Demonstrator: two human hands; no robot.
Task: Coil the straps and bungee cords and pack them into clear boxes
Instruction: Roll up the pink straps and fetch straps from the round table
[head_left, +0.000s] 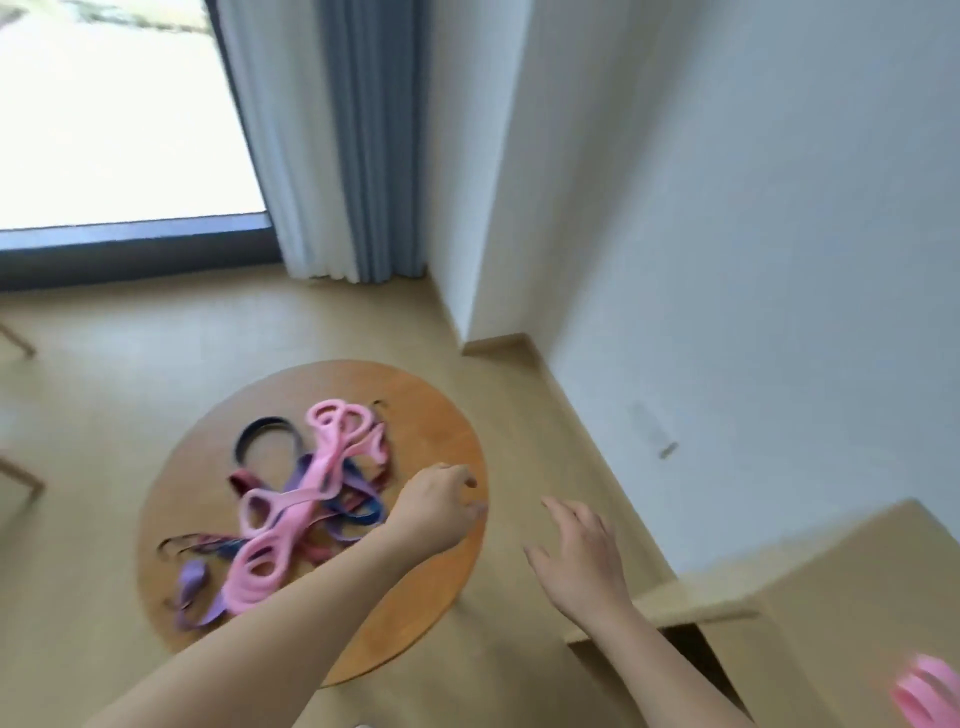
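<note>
No coiling has started: the straps (332, 535) lie in one loose tangle on the round wooden tabletop (415, 415), left of its middle. A pink looped band (291, 519) runs across the top of the heap, a navy band (270, 431) curves at the far side, and a purple strap (195, 577) trails off at the near edge. The left hand (436, 501) hangs over the right rim of the tabletop, just beside the heap but apart from it, its fingers loosely bent downward with nothing seen in them. The right hand (576, 551) is out over the floor, between the tabletop and a cardboard box (857, 597), fingers spread and holding nothing. The step in hand looks like the reach for a first piece. The next move calls for picking one band by a free end or loop and lifting it clear without dragging the rest, since the pieces cross over each other. No clear box appears anywhere in view, so where the coils will go cannot be told. The frame is blurred, so hooks, buckles and the exact number of pieces are hard to make out. A pink object (927, 691) at the lower right corner is cut off by the frame edge, and what lies inside the cardboard box is hidden in shadow.
</note>
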